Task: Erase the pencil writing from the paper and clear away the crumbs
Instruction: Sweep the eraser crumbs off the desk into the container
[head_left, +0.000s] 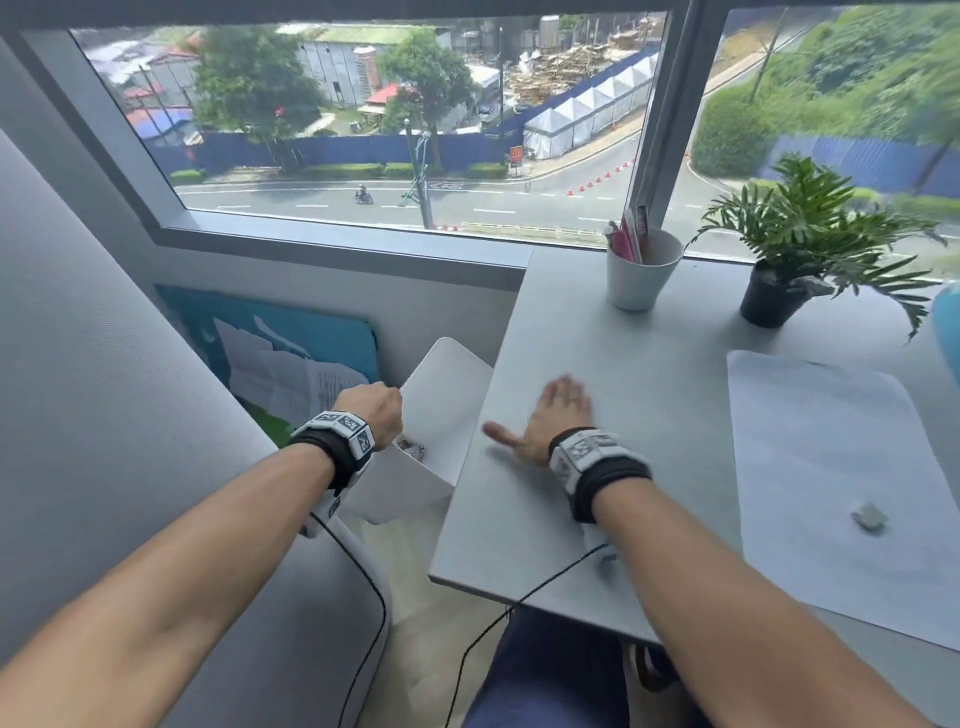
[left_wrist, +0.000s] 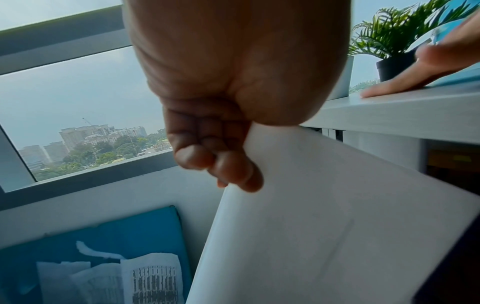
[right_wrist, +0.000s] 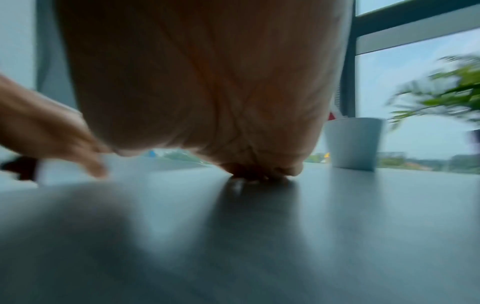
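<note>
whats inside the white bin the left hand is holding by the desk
The white bin shows some crumpled scraps near its bottom; the left hand and the near wall hide the rest.

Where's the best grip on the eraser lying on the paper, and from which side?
From above, I'd say. The eraser is a small, low block lying flat on the paper, so pinch its two long sides with thumb and forefinger. The right hand, flat on the desk, is nearer; the left hand grips the white bin.

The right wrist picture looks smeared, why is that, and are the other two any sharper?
Right wrist view: right hand and fern streaked with motion blur. Head view: mostly crisp, only that hand smears. Left wrist view: left hand backlit, dark against the window.
</note>
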